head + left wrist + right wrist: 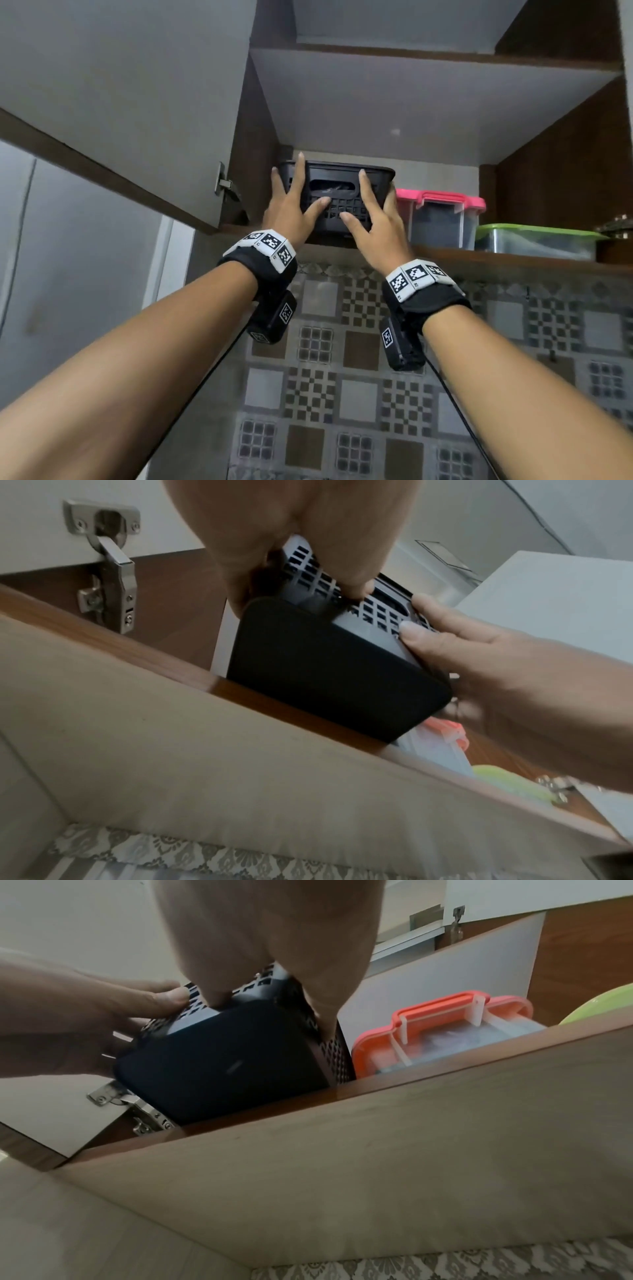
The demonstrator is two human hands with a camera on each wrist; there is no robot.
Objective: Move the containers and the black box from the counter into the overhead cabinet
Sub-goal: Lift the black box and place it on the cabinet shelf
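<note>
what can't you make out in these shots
What is in the black box: both wrist views show its underside; head view only a dark slot.
Pink-lidded container contents: dim, blurred everywhere.
The item beyond the green-lidded container: cut by head view's right edge.
Counter: outside every view.

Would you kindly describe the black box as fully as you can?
The black box is a plastic-looking basket: lattice walls, handle slot, solid base. It sits partway on the left of the shelf, overhanging the front edge. The left hand and right hand press its front corners; a pink-lidded container stands at its right.
</note>
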